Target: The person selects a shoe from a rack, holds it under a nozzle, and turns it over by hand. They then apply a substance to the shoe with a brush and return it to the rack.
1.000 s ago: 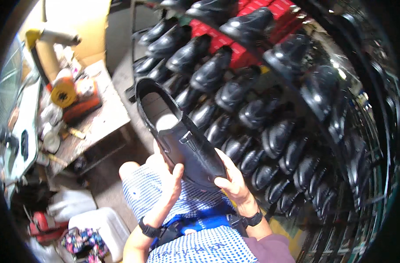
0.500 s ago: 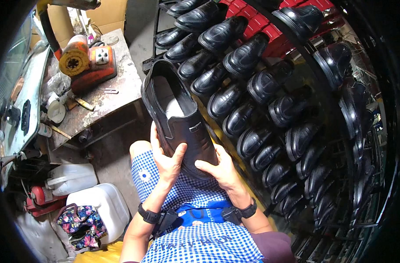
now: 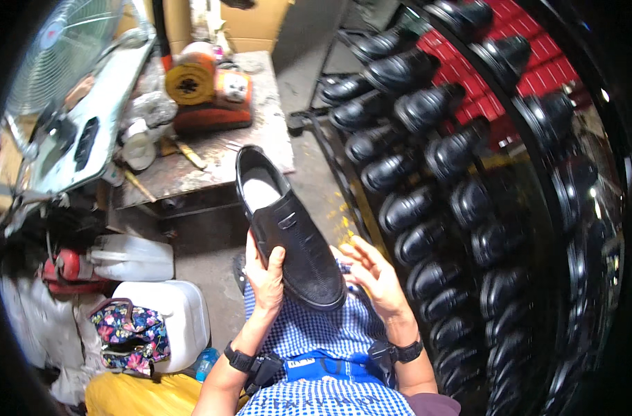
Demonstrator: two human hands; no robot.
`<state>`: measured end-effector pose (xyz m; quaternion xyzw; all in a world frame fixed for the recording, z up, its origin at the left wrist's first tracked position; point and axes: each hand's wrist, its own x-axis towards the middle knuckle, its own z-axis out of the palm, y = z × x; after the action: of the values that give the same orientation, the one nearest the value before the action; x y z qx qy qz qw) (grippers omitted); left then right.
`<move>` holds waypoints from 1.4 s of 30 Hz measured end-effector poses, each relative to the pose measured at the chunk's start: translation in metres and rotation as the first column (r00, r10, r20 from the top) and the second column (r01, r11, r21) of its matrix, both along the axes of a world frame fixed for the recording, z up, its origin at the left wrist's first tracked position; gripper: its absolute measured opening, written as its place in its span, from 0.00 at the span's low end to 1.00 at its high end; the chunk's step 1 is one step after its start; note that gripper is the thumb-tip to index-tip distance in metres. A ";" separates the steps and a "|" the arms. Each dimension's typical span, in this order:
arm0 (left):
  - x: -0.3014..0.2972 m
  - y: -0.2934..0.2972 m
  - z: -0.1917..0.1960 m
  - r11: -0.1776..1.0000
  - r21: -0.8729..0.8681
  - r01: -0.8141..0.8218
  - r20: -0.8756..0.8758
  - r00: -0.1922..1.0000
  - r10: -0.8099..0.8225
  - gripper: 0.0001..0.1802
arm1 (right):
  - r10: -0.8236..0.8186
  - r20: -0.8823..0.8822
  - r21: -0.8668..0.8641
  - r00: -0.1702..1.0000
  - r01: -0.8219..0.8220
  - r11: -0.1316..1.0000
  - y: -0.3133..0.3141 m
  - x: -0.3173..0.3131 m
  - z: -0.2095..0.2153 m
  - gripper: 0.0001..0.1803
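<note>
A black slip-on shoe (image 3: 299,246) is tilted over my lap, its toe toward me and its opening facing up and away. Inside it shows a white insole or lining (image 3: 260,193), and a small metal-looking ornament sits on its upper. My left hand (image 3: 266,277) is closed on the shoe's left side, thumb on top near the vamp. To the right of the toe, my right hand (image 3: 375,277) is off the shoe, its fingers apart and nothing seen in them. Below lies my blue-and-white checked apron (image 3: 302,333).
A rack of several black shoes (image 3: 406,211) fills the right side, with red boxes (image 3: 531,35) behind. At the left, a worktable (image 3: 267,90) carries an orange machine (image 3: 212,104); a fan (image 3: 66,48) stands beyond. White plastic containers (image 3: 188,326) and a floral bag (image 3: 132,333) sit lower left.
My right hand has let go of the shoe and moved away to the right. The shoe has turned and dropped slightly, still in my left hand. The view has swung left.
</note>
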<state>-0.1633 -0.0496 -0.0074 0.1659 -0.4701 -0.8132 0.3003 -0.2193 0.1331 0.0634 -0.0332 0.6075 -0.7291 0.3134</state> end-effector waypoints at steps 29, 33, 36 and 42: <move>0.100 -0.131 -0.072 0.797 0.081 -0.598 0.488 0.721 0.492 0.31 | 0.249 -0.900 0.219 0.358 -0.123 0.968 -0.416 -0.119 -0.078 0.13; 0.087 -0.139 -0.066 0.797 0.091 -0.597 0.476 0.729 0.492 0.29 | 0.391 -0.914 0.378 0.107 -0.123 0.918 -0.452 -0.111 -0.057 0.10; 0.083 -0.138 -0.054 0.812 0.059 -0.580 0.442 0.745 0.500 0.25 | 0.462 -0.883 0.451 0.080 -0.126 0.883 -0.475 -0.109 -0.062 0.09; 0.108 -0.132 -0.065 0.774 0.048 -0.631 0.481 0.694 0.536 0.27 | 0.429 -0.893 0.409 0.138 -0.151 0.900 -0.467 -0.097 -0.057 0.09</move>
<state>-0.0555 -0.1812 -0.0727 0.5174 -0.3591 -0.6597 0.4101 -0.3165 -0.3341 0.0062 -0.5651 0.7242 -0.3951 -0.0019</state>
